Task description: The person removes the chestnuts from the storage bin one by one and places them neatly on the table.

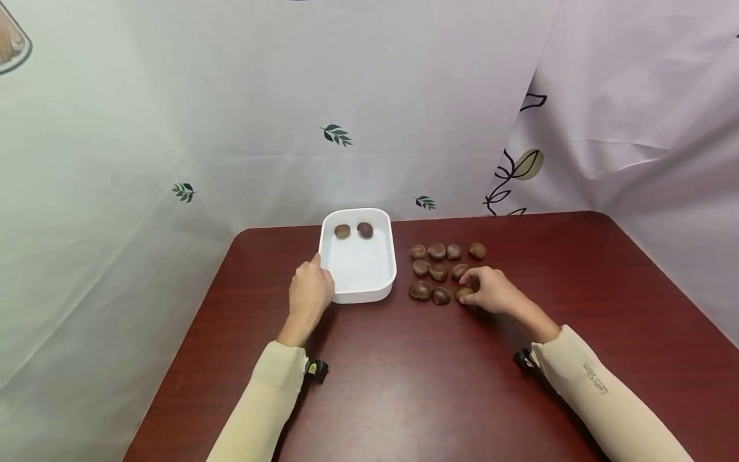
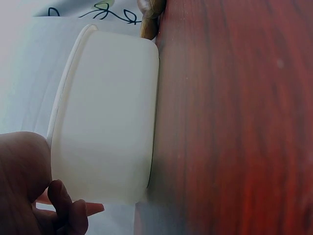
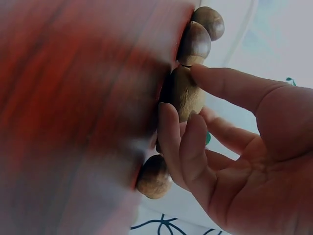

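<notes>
A white rectangular tray (image 1: 359, 296) stands on the table, with two brown chestnuts (image 1: 365, 230) near its far end. My left hand (image 1: 310, 290) grips the tray's left side near the front corner; the left wrist view shows the thumb side against the rim and some fingers curled. To the right of the tray, my right hand (image 1: 493, 290) pinches a chestnut (image 3: 185, 98) between thumb and fingers, low at the tabletop. Other chestnuts (image 1: 437, 273) lie in loose rows between that hand and the tray, one (image 1: 460, 272) just behind the pinched one.
The dark red wooden table (image 1: 392, 385) has its far edge against a pale hanging cloth (image 1: 369, 83) printed with leaves. Another chestnut (image 1: 477, 250) sits at the back right of the group. Both forearms wear pale sleeves (image 1: 600, 391) and dark wrist straps.
</notes>
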Demonstrator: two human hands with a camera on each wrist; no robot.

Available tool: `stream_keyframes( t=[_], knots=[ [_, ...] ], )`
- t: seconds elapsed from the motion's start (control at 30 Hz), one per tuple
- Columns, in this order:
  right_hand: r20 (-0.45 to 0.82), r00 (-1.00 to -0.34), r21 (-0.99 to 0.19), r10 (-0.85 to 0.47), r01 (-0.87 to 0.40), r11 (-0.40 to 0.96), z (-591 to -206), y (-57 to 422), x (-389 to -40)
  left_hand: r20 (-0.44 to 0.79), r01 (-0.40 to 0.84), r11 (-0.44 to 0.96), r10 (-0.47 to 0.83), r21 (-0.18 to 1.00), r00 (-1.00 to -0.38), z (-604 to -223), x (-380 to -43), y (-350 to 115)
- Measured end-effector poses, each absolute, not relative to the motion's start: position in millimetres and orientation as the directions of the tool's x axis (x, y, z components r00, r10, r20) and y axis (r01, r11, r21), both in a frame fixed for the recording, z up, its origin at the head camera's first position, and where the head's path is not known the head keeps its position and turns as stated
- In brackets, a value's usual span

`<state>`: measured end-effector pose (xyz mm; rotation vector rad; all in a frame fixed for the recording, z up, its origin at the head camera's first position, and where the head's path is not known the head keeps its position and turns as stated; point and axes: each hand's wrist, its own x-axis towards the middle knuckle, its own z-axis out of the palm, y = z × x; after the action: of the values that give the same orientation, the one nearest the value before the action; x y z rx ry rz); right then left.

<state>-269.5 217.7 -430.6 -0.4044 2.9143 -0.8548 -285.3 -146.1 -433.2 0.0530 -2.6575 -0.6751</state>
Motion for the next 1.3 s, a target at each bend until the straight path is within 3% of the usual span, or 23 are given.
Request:
stream_keyframes(
  t=[0.33, 0.63, 1.3],
  knots=[
    [0.07, -0.992, -0.428, -0.103, -0.123, 0.895, -409.1, 192.2, -256.8, 0.37, 0.054, 0.89, -0.132, 0.453, -0.92, -431.6, -284.2, -147.3],
    [0.127, -0.964, -0.502, -0.234, -0.265, 0.823, -403.7, 151.0, -253.8, 0.363, 0.059, 0.884, -0.129, 0.464, -0.923, -435.3, -284.2, -142.9],
    [0.147, -0.925, -0.606, -0.351, -0.364, 0.707, -401.1, 137.8, -249.4, 0.363, 0.049, 0.89, -0.135, 0.454, -0.922, -433.6, -285.1, -145.7]
  ],
)
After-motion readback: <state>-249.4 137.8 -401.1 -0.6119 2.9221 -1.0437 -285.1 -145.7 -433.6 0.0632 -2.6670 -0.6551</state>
